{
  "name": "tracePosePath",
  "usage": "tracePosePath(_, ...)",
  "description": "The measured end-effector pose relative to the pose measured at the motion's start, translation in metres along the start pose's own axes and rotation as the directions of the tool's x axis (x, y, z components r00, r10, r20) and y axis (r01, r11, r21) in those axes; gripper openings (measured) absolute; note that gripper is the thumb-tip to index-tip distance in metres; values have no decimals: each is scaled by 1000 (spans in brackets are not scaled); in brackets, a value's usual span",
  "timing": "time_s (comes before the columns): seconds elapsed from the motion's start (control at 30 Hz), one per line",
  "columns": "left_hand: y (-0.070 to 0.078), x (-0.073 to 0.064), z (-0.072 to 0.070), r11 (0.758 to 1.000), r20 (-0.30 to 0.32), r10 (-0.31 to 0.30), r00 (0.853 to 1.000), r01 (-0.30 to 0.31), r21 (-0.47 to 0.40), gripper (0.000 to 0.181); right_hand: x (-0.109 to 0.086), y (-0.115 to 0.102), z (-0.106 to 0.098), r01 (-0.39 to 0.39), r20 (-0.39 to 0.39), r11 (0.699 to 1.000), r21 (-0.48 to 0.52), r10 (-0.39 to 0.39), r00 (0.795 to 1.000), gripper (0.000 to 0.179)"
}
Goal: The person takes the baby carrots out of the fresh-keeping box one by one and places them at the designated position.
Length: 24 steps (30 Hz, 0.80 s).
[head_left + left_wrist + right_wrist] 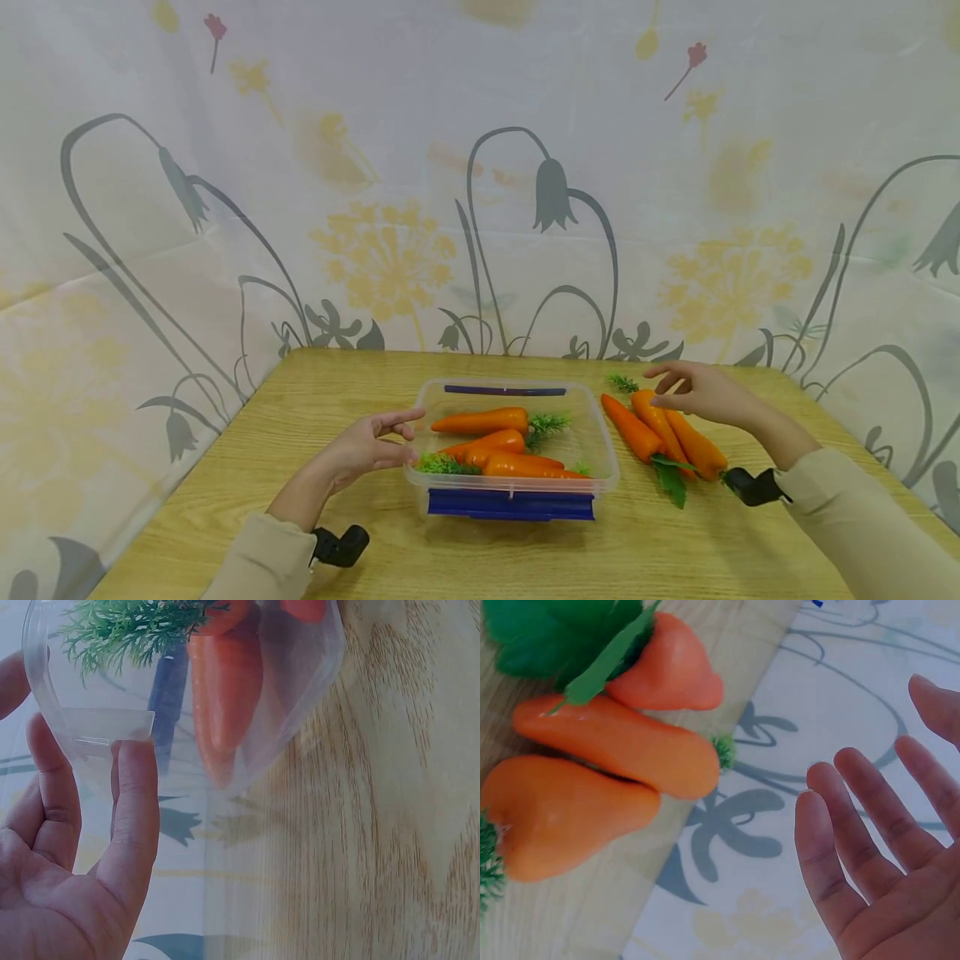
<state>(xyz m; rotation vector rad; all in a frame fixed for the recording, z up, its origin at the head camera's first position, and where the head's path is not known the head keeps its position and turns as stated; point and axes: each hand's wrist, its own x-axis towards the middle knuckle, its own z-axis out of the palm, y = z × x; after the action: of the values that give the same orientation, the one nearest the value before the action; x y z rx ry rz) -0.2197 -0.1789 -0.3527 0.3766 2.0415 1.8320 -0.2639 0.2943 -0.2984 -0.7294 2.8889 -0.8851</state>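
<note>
A clear plastic box (609, 433) stands on the table with several orange toy carrots (480, 421) and their green tops inside. My left hand (363, 446) is at the box's left side, its fingers extended. In the left wrist view, a fingertip (139, 761) meets the clear flap (109, 724) on the box wall. To the right of the box lie three more carrots (697, 446), side by side. My right hand (701, 392) hovers by their far end, fingers loosely bent and holding nothing. In the right wrist view, a gap separates its fingers (814, 825) from these carrots (622, 746).
Blue latches (510, 504) run along the box's near and far sides. Green leaves (671, 483) lie at the near end of the loose carrots. The wooden table (337, 533) ends at a flower-patterned cloth (390, 167) behind it. A small black device (341, 546) is on each wrist.
</note>
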Motion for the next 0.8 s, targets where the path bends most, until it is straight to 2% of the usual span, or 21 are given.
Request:
tracePosePath(0.23, 1, 0, 0, 1000, -2, 1, 1000, -1, 5, 65, 9, -16, 5, 61, 45, 998, -5, -60, 997, 44)
tracePosePath(0.5, 0, 0, 0, 1000, -8, 2, 1000, -2, 2, 62, 20, -34, 14, 96, 87, 995, -23, -93, 992, 39)
tracePosePath(0.8, 0, 0, 0, 1000, -4, -1, 1000, 1, -2, 62, 36, -48, 29, 147, 149, 989, -21, -142, 979, 41)
